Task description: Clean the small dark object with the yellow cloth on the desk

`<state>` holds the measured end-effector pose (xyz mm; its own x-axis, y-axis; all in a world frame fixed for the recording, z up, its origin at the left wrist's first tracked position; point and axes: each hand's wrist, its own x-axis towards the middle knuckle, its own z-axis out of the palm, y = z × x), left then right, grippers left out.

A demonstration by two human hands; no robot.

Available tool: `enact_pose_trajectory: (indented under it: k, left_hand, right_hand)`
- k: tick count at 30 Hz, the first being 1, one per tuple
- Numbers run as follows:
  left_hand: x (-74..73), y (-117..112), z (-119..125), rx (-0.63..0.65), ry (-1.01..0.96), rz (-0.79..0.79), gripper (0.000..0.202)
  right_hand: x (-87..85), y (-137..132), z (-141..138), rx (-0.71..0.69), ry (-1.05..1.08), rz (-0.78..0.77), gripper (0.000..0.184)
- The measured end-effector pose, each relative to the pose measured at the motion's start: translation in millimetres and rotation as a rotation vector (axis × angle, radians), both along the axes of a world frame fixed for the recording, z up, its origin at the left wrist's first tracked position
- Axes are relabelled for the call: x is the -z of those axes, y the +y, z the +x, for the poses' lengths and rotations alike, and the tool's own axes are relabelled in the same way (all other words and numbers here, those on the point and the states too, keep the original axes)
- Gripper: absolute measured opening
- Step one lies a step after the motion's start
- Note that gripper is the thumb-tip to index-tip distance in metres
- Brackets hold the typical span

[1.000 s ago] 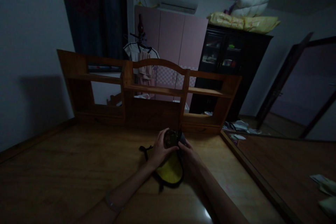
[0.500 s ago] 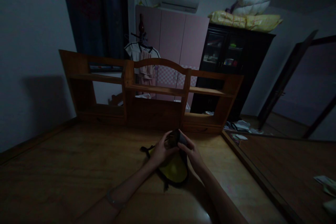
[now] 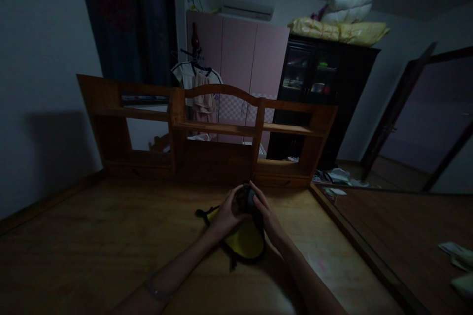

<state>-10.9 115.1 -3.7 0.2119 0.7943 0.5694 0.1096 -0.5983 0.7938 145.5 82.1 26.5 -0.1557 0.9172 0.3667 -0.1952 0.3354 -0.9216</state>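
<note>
A dark, rounded object [image 3: 243, 200] with a greyish side is held between my two hands, just above the wooden surface. My left hand [image 3: 226, 215] curls around its left side. My right hand [image 3: 266, 215] grips the right side, with the fingers over the grey part. Below them lies a yellow piece of fabric [image 3: 247, 242] with dark edging and short dark straps, flat on the wood. Whether the dark object is joined to the fabric I cannot tell; the hands and dim light hide that part.
The wooden tabletop [image 3: 121, 236] spreads around my arms. A wooden shelf unit [image 3: 218, 130] stands along its far edge. A raised wooden rim [image 3: 354, 231] runs down the right side, with papers [image 3: 458, 256] lying beyond it. A wall [image 3: 48, 147] borders the left.
My hands have turned the dark object slightly, and the right fingers have shifted on it. The yellow fabric stays in about the same place. The view has swung a little.
</note>
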Motion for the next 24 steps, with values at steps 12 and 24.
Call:
enact_pose_trajectory:
  k: [12,24]
  left_hand:
    - [-8.3,-8.4,-2.0,0.007,0.155,0.182,0.078]
    - [-1.1,-9.6,1.9,0.031,0.112,0.12,0.085]
  right_hand:
    - [1.3,6.0,2.5,-0.021,0.17,-0.14,0.046]
    - [7.6,6.5,4.2,0.11,0.074,-0.121,0.033]
